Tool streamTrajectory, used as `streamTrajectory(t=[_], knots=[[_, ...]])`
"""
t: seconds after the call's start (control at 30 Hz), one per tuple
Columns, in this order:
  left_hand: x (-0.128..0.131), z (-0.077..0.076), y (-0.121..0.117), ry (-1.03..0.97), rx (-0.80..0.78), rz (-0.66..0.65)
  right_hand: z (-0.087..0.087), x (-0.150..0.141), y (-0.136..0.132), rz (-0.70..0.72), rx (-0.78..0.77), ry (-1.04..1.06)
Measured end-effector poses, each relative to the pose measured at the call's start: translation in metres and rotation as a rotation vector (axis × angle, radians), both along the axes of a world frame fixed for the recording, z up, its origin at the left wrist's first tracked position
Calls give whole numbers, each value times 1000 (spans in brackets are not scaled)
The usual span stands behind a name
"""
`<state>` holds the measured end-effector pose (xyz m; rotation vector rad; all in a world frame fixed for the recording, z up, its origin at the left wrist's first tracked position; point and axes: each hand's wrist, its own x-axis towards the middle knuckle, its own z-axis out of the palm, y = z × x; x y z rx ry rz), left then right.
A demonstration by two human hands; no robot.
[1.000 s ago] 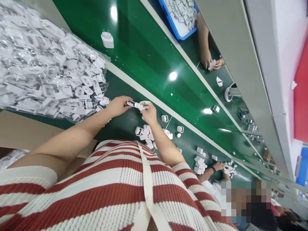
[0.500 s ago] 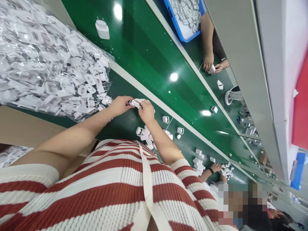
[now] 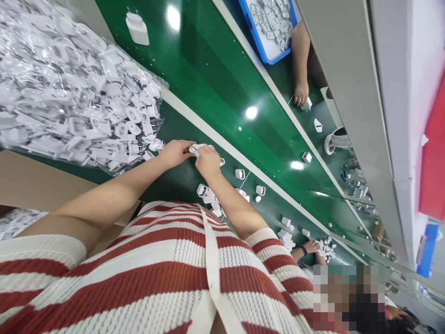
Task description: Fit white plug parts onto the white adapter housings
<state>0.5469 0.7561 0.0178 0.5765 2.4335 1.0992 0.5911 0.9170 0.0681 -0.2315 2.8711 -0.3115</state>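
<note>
My left hand (image 3: 177,154) and my right hand (image 3: 208,162) meet over the dark green worktop, both closed on a small white plastic charger part (image 3: 196,149). The left fingertips pinch its near-left end, and the right fingers wrap over the other end, hiding much of it. Close by my right forearm lies a small heap of white charger housings (image 3: 209,199). Two separate open-ended housings (image 3: 239,174) rest farther right. Left of my left hand, loose white plug pieces (image 3: 153,143) spill from a clear plastic bag (image 3: 79,93) full of similar parts.
A green conveyor belt (image 3: 208,79) runs diagonally beyond a pale rail (image 3: 194,121), carrying a white plug charger (image 3: 137,30) and a white cube (image 3: 306,157). Across it, a co-worker's hand (image 3: 301,93) touches a white charger near a blue tray (image 3: 259,41). Another person's hands (image 3: 312,247) work at right.
The charger on the belt has shifted up and left. My right hand has turned and covers more of the white part. Across the belt, one of the co-worker's hands has withdrawn.
</note>
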Motion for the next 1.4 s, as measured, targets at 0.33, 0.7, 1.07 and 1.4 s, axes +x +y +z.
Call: streamTrajectory(t=[0.33, 0.7, 1.07, 1.4], knots=[[-26, 12, 2, 63, -105, -167, -10, 14, 0, -169, -104, 54], [-193, 36, 43, 139, -212, 202, -5, 8, -69, -56, -242, -100], [-174, 41, 30, 296, -182, 247, -11, -9, -79, -64, -265, -222], [-39, 15, 93, 76, 46, -765, 27, 86, 54, -825, -984, -98]])
